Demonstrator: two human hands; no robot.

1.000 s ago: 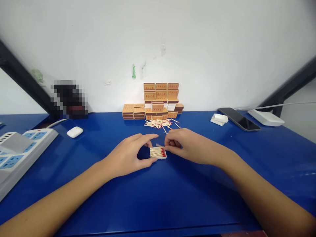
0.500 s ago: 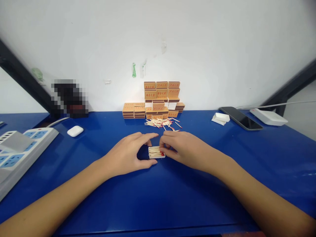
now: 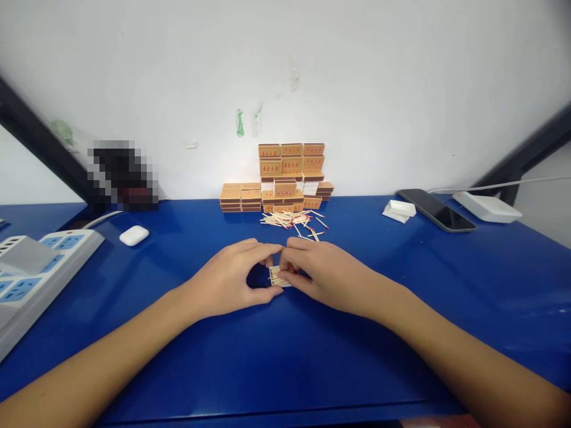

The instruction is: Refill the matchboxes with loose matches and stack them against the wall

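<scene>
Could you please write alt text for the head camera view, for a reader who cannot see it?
Two bare hands meet over a tray of matches on a blue table: the left hand grips it between thumb and forefinger, and the right hand covers most of it. Behind lie loose matches and stacked matchboxes against a white wall.

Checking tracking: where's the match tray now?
Head view, centre: match tray on the blue table between left hand and right hand, just nearer than the loose matches.

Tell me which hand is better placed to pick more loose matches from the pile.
Probably the right hand: the loose matches lie just beyond it, while the left hand braces the matchbox tray.
</scene>
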